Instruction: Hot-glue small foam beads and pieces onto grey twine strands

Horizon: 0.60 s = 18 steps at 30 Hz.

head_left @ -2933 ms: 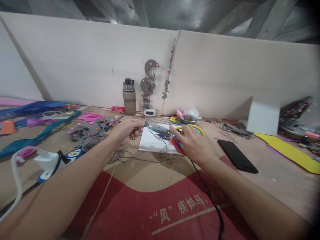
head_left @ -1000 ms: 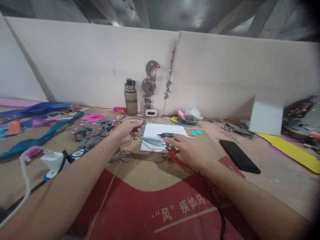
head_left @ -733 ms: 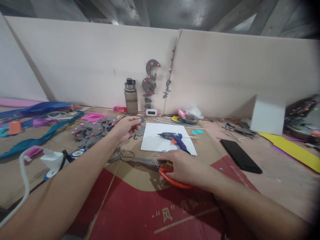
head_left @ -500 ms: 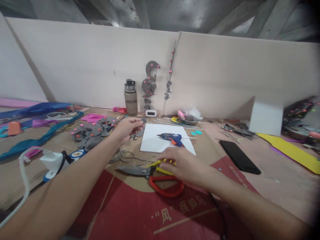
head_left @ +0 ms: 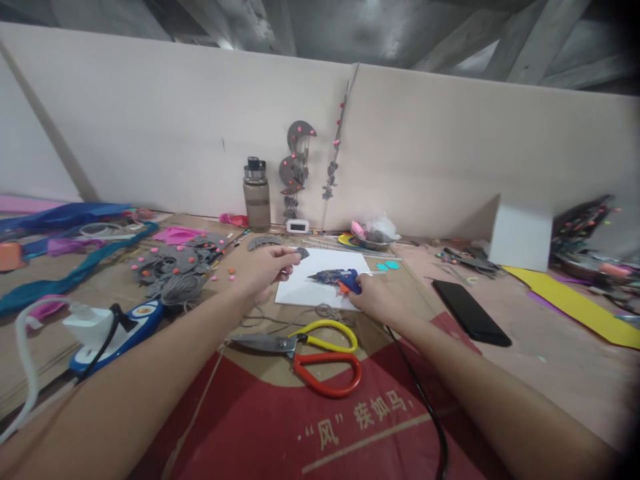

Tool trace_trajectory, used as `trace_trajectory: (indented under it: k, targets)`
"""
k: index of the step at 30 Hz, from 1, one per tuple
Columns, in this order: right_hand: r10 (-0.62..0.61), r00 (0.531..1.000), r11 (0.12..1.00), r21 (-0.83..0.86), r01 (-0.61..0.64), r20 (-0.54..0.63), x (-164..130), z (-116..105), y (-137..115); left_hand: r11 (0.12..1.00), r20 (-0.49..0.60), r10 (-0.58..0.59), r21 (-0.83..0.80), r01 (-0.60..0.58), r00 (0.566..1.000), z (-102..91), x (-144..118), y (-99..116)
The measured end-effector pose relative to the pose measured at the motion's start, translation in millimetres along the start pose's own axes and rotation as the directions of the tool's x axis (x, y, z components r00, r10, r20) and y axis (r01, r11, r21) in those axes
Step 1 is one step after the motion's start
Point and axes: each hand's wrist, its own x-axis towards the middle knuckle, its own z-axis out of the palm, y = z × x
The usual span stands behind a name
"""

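Note:
My left hand [head_left: 265, 268] pinches a small grey felt piece [head_left: 301, 253] at the left edge of a white sheet [head_left: 315, 291]. My right hand [head_left: 383, 297] is wrapped around the handle of a blue glue gun [head_left: 334, 275] that points left over the sheet, towards the felt piece. A black cord [head_left: 420, 400] runs from the gun back under my right forearm. Scissors with one yellow and one red handle [head_left: 310, 351] lie loose on the cardboard in front of the sheet, blades pointing left.
Grey felt cutouts with pink dots [head_left: 173, 263] are heaped at the left, beside blue strips [head_left: 60, 280]. A water bottle [head_left: 257, 195] and a small clock [head_left: 299, 226] stand by the back wall. A black phone [head_left: 470, 311] lies to the right. Farther right are a white box [head_left: 520, 233] and a yellow sheet [head_left: 575, 303].
My right hand set the scissors down on the cardboard, let go, and moved forward to grasp the glue gun. My left hand kept the grey felt piece and shifted slightly right.

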Motion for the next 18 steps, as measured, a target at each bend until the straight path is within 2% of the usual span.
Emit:
trace_trajectory:
  k: [3,5,8,10,14,16,18]
  targets:
    - [0.046,0.998,0.989,0.146,-0.038,-0.049,3,-1,3,0.996,-0.043,-0.02,-0.091,0.016,0.999,2.6,-1,-2]
    - [0.108,0.988,0.95,0.305,-0.069,-0.114,3,-1,3,0.989,-0.065,-0.02,-0.15,0.01,0.998,2.0,1,-6]
    - [0.144,0.978,0.798,0.602,-0.026,-0.149,-3,-1,-5,0.98,-0.084,-0.032,-0.196,0.015,0.996,-0.2,5,-14]
    - [0.089,0.985,0.697,0.716,0.043,-0.146,-12,-1,-16,0.981,-0.106,-0.047,-0.193,0.026,0.993,-1.4,7,-18]
    - [-0.087,0.979,0.544,0.814,0.204,-0.187,-30,7,-32,0.989,-0.127,-0.054,-0.144,0.035,0.99,-1.9,8,-21]
    - [-0.135,0.974,0.514,0.827,0.228,-0.184,-34,12,-34,0.991,-0.131,-0.058,-0.124,0.041,0.99,-1.1,7,-21]
    - [-0.141,0.971,0.535,0.811,0.238,-0.193,-35,18,-32,0.992,-0.14,-0.066,-0.113,0.05,0.988,0.3,6,-20]
